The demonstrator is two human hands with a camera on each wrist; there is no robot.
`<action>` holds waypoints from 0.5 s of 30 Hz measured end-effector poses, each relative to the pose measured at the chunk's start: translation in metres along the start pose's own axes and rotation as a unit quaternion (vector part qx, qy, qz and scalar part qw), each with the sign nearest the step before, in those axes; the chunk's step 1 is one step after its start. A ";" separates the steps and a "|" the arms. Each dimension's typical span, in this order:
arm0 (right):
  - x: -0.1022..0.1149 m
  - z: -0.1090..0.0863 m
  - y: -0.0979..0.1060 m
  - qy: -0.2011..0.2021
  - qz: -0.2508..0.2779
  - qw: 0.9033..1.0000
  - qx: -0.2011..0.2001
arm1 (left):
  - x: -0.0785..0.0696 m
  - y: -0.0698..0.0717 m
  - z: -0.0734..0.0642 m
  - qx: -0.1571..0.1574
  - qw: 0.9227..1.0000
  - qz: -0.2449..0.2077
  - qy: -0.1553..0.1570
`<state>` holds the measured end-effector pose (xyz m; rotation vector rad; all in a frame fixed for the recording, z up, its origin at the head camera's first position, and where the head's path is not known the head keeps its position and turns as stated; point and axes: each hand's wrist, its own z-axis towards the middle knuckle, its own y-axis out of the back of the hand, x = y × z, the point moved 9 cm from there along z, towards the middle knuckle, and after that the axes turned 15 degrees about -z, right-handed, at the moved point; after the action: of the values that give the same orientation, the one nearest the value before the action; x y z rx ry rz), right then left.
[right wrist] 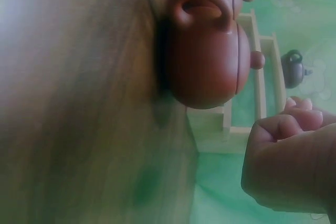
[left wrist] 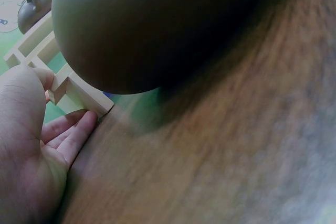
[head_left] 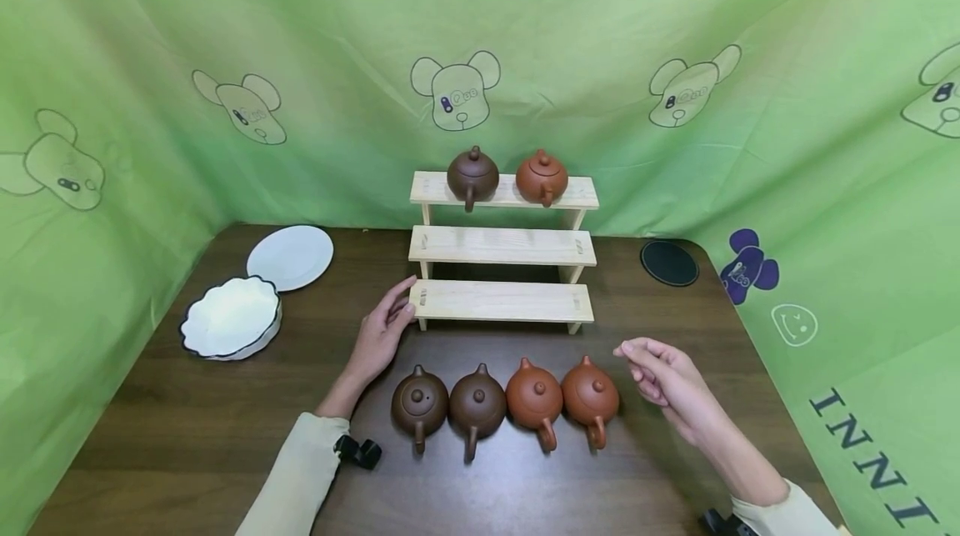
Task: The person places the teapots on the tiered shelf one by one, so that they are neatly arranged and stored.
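At the left end of the lowest step of a three-tier wooden stand (head_left: 501,301), my left hand (head_left: 381,334) grips the board's edge, thumb toward the front. The left wrist view shows its fingers against the stand's leg (left wrist: 86,95). My right hand (head_left: 667,378) hovers over the table with loosely curled fingers and holds nothing. Nearest to it is a reddish teapot (head_left: 591,393), beside another reddish teapot (head_left: 534,394). Two dark brown teapots, one left (head_left: 419,403) and one right (head_left: 477,403), continue that row in front of the stand, handles toward me.
On the top step sit a dark brown teapot (head_left: 473,176) and a reddish teapot (head_left: 542,177). A scalloped white dish (head_left: 231,319) and a flat white plate (head_left: 291,257) lie at left. A dark round coaster (head_left: 670,262) is at the back right. Green cloth (head_left: 337,144) encloses the table.
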<state>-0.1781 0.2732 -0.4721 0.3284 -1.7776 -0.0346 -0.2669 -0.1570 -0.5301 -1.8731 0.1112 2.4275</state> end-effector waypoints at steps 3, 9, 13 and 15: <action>-0.005 -0.004 -0.001 -0.008 -0.017 1.000 0.003 | 0.003 0.002 0.001 0.001 1.000 0.005 0.002; -0.017 -0.011 -0.006 -0.027 -0.047 0.998 0.012 | -0.010 -0.001 -0.002 -0.003 1.000 0.001 -0.031; -0.025 -0.017 -0.006 -0.036 -0.064 0.997 0.018 | -0.014 -0.004 -0.002 -0.003 1.000 -0.002 -0.029; -0.028 -0.021 -0.005 -0.035 -0.075 0.996 0.020 | -0.016 -0.004 -0.002 -0.003 1.000 -0.001 -0.027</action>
<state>-0.1518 0.2780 -0.4951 0.4957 -1.8224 -0.1193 -0.2603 -0.1534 -0.5154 -1.8085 0.0997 2.4765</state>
